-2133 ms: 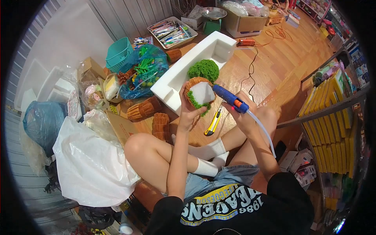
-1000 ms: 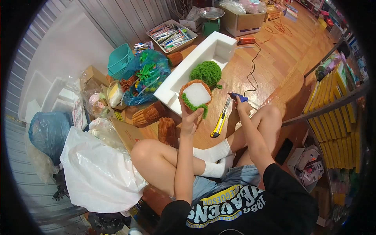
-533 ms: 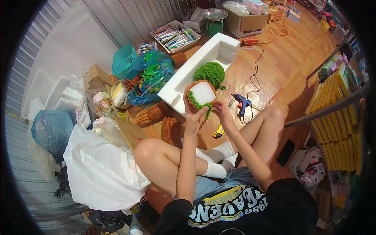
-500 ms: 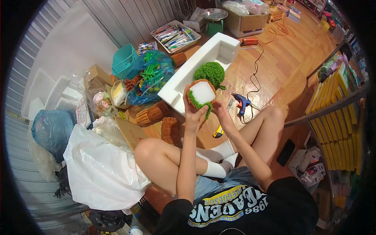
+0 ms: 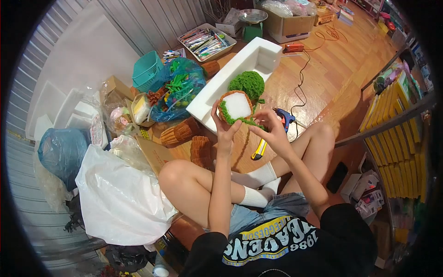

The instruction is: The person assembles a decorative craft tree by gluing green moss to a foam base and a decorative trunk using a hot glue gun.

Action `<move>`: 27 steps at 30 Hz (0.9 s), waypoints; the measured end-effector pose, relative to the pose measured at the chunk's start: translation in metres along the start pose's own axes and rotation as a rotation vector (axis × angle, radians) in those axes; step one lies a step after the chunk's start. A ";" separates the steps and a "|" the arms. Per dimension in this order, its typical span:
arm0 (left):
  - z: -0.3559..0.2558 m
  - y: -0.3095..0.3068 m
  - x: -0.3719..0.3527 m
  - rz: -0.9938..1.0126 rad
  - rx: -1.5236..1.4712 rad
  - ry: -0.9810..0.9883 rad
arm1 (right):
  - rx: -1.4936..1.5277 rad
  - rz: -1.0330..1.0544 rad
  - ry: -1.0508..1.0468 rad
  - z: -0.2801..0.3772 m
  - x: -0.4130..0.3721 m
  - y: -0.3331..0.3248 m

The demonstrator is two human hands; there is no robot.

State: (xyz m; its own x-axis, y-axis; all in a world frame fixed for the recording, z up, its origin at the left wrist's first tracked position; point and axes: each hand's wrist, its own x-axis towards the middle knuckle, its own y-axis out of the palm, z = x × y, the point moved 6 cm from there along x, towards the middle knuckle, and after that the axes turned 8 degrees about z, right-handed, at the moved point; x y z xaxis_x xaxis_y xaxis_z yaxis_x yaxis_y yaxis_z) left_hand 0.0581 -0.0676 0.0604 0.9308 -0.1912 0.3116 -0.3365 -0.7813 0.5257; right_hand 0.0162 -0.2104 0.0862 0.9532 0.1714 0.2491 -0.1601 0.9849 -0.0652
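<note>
Holding: left hand (image 5: 225, 134) clamped on round orange-brown ribbed piece (image 5: 237, 105) with flat white top, raised above wooden floor (image 5: 323, 83) | green fuzzy strip (image 5: 248, 122) lining its left and lower rim, end running right | right hand (image 5: 276, 133), thumb and fingers pinched together on strip | blue glue gun (image 5: 288, 117) just beyond, partly hidden

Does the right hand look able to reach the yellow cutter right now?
Probably yes: the yellow cutter lies close by, its near end uncovered, though the right hand holds the green strip and would likely need to let go first.
</note>
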 end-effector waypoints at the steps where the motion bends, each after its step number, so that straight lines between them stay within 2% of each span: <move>1: 0.000 0.000 0.000 0.009 0.015 0.006 | -0.004 0.000 0.030 0.006 0.001 -0.002; 4: 0.001 0.001 0.001 0.032 0.004 0.009 | -0.007 -0.005 0.037 0.013 0.005 -0.008; 7: 0.002 -0.001 0.001 0.017 -0.004 0.007 | -0.093 -0.007 -0.056 0.018 0.010 -0.015; 10: 0.003 -0.001 0.000 0.009 -0.004 -0.018 | -0.049 -0.006 0.037 0.013 0.010 -0.017; 27: -0.002 0.007 0.000 0.044 -0.048 -0.048 | -0.178 -0.040 0.002 0.012 0.017 -0.021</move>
State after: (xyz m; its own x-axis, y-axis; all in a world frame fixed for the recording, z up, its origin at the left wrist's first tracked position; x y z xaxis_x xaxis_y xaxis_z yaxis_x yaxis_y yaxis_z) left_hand 0.0557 -0.0723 0.0656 0.9201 -0.2544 0.2977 -0.3831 -0.7423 0.5497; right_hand 0.0329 -0.2278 0.1030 0.9585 0.1316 0.2527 -0.0740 0.9715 -0.2250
